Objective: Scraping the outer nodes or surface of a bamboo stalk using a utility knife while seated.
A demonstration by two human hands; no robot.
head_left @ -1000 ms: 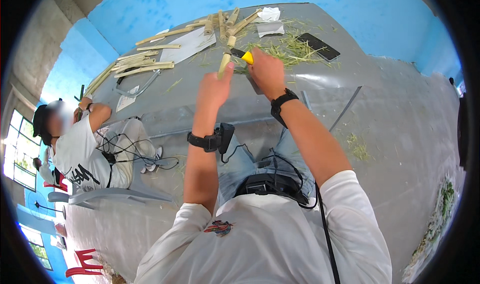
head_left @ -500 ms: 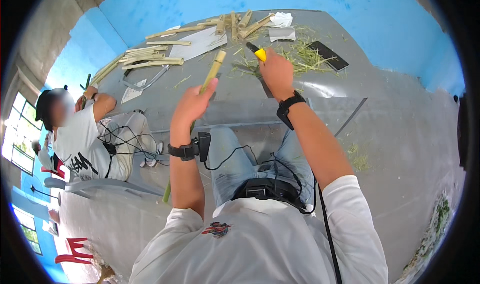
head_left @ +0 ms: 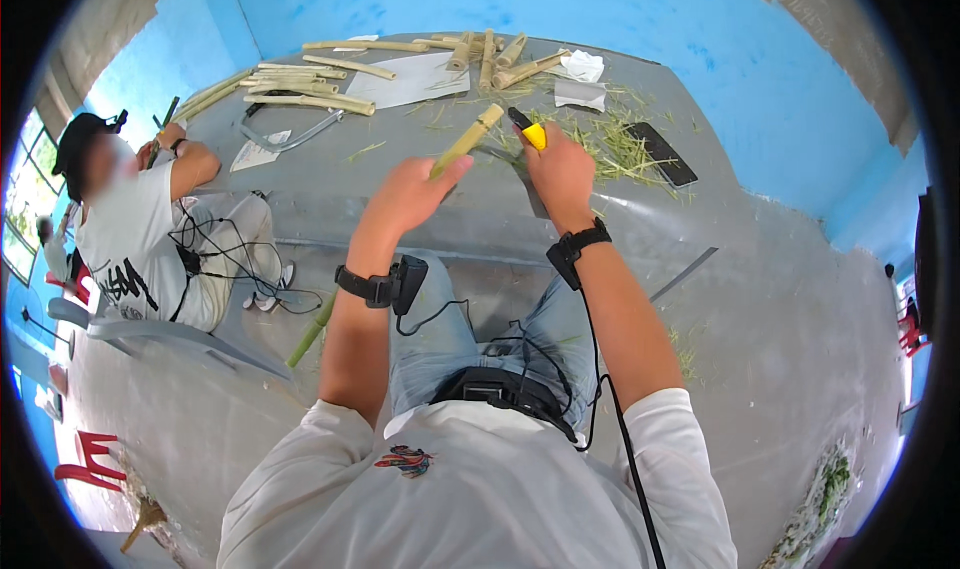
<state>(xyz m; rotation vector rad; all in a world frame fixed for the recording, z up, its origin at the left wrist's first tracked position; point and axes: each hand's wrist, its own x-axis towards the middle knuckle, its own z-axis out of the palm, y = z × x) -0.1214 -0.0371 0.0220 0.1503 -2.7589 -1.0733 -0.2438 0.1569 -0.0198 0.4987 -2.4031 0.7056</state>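
Your left hand [head_left: 410,191] is clenched around the lower end of a pale green stalk piece [head_left: 465,141], which tilts up and away from you over the near part of the grey counter [head_left: 330,194]. Your right hand [head_left: 560,169] grips a yellow-handled knife [head_left: 530,132], its dark tip pointing away from you just right of the stalk's upper end; whether the two touch cannot be told.

Beyond your right hand, a scatter of green shavings [head_left: 610,144] lies on the counter, with a dark phone [head_left: 662,154] at its right edge. Near the far edge sit several short cut stalk pieces [head_left: 490,54], and just right of them crumpled white paper [head_left: 580,66]. A white sheet [head_left: 410,79] lies left of those pieces, and a row of long stalks [head_left: 300,94] runs toward the far left corner.

At the left edge of the counter another person in a white shirt [head_left: 130,239] sits on a chair. 1 green stalk [head_left: 312,329] lies on the floor beside your left knee.
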